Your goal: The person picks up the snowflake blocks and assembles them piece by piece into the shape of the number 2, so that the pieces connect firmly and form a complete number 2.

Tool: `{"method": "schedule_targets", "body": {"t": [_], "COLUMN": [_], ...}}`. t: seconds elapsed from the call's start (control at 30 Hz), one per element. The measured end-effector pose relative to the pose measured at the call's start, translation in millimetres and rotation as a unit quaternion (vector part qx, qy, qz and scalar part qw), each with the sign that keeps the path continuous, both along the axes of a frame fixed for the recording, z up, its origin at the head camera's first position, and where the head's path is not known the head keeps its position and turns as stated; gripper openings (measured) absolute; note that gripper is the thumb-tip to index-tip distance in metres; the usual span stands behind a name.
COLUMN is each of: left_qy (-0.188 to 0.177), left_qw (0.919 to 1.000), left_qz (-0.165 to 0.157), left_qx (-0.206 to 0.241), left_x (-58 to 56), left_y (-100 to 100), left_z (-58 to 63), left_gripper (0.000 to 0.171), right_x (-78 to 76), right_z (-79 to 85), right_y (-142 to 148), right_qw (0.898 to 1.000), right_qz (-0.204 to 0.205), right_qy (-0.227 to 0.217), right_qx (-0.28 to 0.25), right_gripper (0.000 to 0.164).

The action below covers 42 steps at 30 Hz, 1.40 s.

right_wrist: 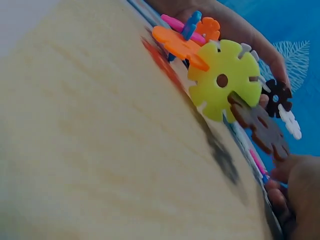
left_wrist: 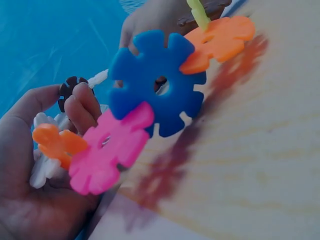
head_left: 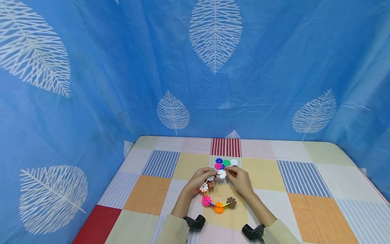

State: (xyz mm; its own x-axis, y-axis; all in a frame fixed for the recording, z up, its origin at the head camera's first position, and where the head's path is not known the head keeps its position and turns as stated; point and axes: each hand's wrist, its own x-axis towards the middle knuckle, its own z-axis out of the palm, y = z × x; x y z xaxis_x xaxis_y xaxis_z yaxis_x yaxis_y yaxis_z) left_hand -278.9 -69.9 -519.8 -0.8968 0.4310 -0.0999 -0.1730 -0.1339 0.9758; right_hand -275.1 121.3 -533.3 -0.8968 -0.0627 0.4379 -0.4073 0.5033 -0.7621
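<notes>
Through the head feed I see the chain of slotted flower discs looping nearest me over the desk, my left hand pinching its black disc, my right hand apparently edge-pinching the adjoining white disc, probably keeping slots clear, with loose discs beyond.

Blue cloth hangs like walls at the back, the left and the right of the frame, with soft folds. White leaves are on it: a big leaf at the top middle, others at the upper left and lower left, and smaller ones lower at the back. The blue looks pale and shiny at the upper right. A tablecloth with round far corners spreads across the bottom. Its squares are yellow, orange, white, red and pink, and some have stripes.
</notes>
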Motion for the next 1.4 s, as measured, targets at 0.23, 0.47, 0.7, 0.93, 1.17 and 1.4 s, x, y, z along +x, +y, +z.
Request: {"method": "schedule_targets", "body": {"t": [0.23,0.47,0.7,0.93,1.17,1.4], "left_qy": [0.004,-0.006,0.000,0.021,0.021,0.026], "left_qw": [0.9999,1.0000,1.0000,0.9998,0.9998,0.9996], "left_qz": [-0.004,0.004,0.000,0.000,0.006,0.001], "left_qx": [0.011,-0.003,0.002,0.006,0.003,-0.009], "left_x": [0.7,1.5,0.6,0.3,-0.9,-0.5], "left_y": [2,3,3,1,1,0], "left_z": [0.0,2.6,2.3,4.0,-0.4,0.7], "left_gripper": [0.016,0.018,0.022,0.017,0.018,0.017], "right_x": [-0.7,5.0,17.2,30.3,44.7,42.1], "right_z": [-3.0,-0.2,1.2,8.7,30.4,29.5], "right_y": [-3,5,13,13,8,7], "right_qw": [0.996,0.999,0.980,0.967,0.978,0.971], "right_qz": [-0.016,0.023,0.043,0.079,0.066,0.096], "right_qy": [0.028,-0.029,-0.057,-0.026,-0.021,0.009], "right_qx": [0.079,-0.029,-0.185,-0.240,-0.198,-0.217], "right_gripper": [0.025,0.025,0.018,0.013,0.013,0.014]}}
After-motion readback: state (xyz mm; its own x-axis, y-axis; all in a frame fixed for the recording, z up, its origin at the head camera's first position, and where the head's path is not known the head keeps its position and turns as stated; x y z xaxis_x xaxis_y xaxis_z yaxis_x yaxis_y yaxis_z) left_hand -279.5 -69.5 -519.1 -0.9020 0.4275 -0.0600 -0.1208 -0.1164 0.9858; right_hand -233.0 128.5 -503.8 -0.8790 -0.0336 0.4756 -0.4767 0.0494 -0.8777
